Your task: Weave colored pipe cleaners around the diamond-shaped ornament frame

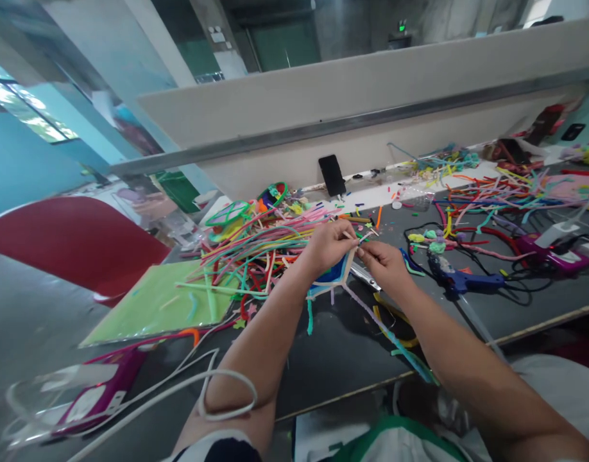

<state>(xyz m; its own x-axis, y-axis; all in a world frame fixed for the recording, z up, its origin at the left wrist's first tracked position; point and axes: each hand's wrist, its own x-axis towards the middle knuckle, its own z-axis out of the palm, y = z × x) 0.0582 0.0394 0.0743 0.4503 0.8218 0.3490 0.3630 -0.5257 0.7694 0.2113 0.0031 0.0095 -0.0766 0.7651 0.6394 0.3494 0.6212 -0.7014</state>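
Note:
In the head view, my left hand [330, 242] is closed in a pinch on a pale pipe cleaner. Close beside it, my right hand [382, 260] pinches the same pale strand near its upper corner. Below the fingers hangs a pipe-cleaner frame [343, 273] with a blue middle and pale edges, partly hidden by my left hand. A lilac and teal pipe cleaner [371, 314] trails from its lower corner towards the table edge. Silver scissors [364, 276] lie just behind the frame, partly covered by my right hand.
Loose pipe cleaners [260, 247] are heaped on the left, beside a green sheet [150, 308]. A blue glue gun [468, 280] with cables lies right. A phone [332, 174] leans at the back panel. A white cable [179, 385] loops over my left forearm; a red chair [73, 244] stands left.

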